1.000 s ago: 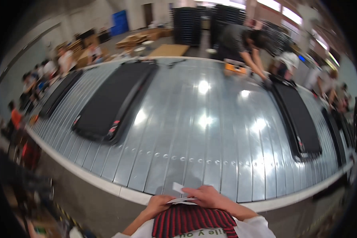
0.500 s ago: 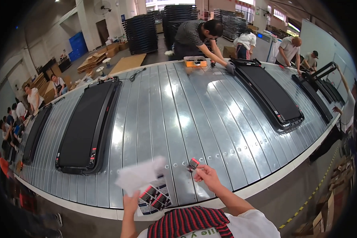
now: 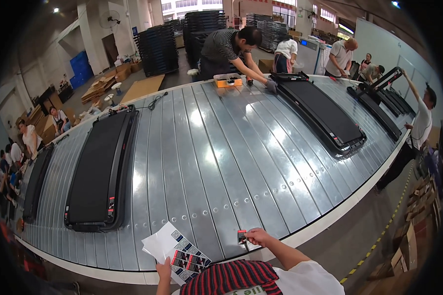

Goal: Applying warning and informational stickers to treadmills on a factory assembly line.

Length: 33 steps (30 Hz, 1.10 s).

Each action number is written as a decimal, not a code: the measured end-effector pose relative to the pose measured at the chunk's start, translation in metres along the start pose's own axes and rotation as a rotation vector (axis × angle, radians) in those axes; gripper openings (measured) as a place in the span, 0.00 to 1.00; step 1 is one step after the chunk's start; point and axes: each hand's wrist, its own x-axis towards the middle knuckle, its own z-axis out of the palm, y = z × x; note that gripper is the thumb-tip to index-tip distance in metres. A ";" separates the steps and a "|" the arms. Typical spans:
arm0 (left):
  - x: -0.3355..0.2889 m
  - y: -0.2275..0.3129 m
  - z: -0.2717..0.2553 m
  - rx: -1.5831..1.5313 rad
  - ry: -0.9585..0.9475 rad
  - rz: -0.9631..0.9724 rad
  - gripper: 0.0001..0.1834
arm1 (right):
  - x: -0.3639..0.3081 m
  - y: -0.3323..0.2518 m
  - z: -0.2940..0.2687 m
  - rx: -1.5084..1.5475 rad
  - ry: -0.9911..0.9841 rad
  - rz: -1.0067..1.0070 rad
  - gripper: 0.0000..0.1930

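My left hand (image 3: pixel 164 270) is closed on the lower left edge of several paper sheets. White paper (image 3: pixel 161 241) shows at their left, and red-and-black stickers (image 3: pixel 189 259) and rows of small dark labels (image 3: pixel 182 242) show on the right part. My right hand (image 3: pixel 257 237) pinches one small red-and-black sticker (image 3: pixel 241 237) by its right edge, just above the slatted metal conveyor (image 3: pixel 197 172). A flat black treadmill (image 3: pixel 97 172) lies beyond my left hand, with a red-marked label near its near right corner. Another black treadmill (image 3: pixel 325 115) lies farther off to the right.
Across the conveyor, a person in a striped shirt (image 3: pixel 221 51) reaches to the right treadmill, beside an orange bin (image 3: pixel 228 81). At the right, a person in white (image 3: pixel 421 120) raises a black frame (image 3: pixel 394 78). Flattened cartons (image 3: pixel 418 231) lie on the floor.
The paper sheets, lifted and blurred before, now lie lower and flatter in my left hand. My right hand has come nearer to me with the sticker, now turned face up. The view has shifted slightly.
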 end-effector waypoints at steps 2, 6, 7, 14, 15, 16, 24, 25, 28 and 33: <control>0.001 0.004 -0.002 0.037 -0.003 -0.018 0.21 | -0.002 -0.003 0.004 0.006 0.007 -0.003 0.09; 0.004 0.004 -0.003 0.021 -0.021 0.012 0.21 | -0.004 -0.002 0.008 -0.032 0.049 -0.031 0.09; 0.006 0.002 -0.004 -0.013 -0.045 0.004 0.22 | -0.004 -0.001 0.009 -0.037 0.056 -0.023 0.09; 0.041 -0.008 -0.016 -0.095 0.062 -0.299 0.26 | 0.000 0.001 0.009 -0.047 0.071 -0.008 0.09; 0.045 -0.008 -0.019 -0.146 0.057 -0.295 0.26 | 0.000 0.000 0.009 -0.028 0.062 -0.016 0.09; 0.048 -0.008 -0.022 -0.206 0.054 -0.314 0.26 | -0.001 -0.001 0.010 -0.011 0.056 -0.011 0.09; 0.060 -0.006 -0.040 -0.485 -0.168 -0.432 0.23 | 0.000 -0.002 0.031 -0.103 -0.051 0.070 0.12; 0.061 -0.007 -0.041 -0.502 -0.178 -0.440 0.22 | 0.001 -0.002 0.034 -0.095 -0.064 0.057 0.12; 0.063 -0.006 -0.042 -0.518 -0.196 -0.438 0.21 | 0.002 -0.001 0.039 -0.083 -0.082 0.071 0.12; 0.060 0.000 -0.047 -0.563 -0.182 -0.473 0.20 | 0.000 0.004 0.041 -0.020 -0.048 0.064 0.11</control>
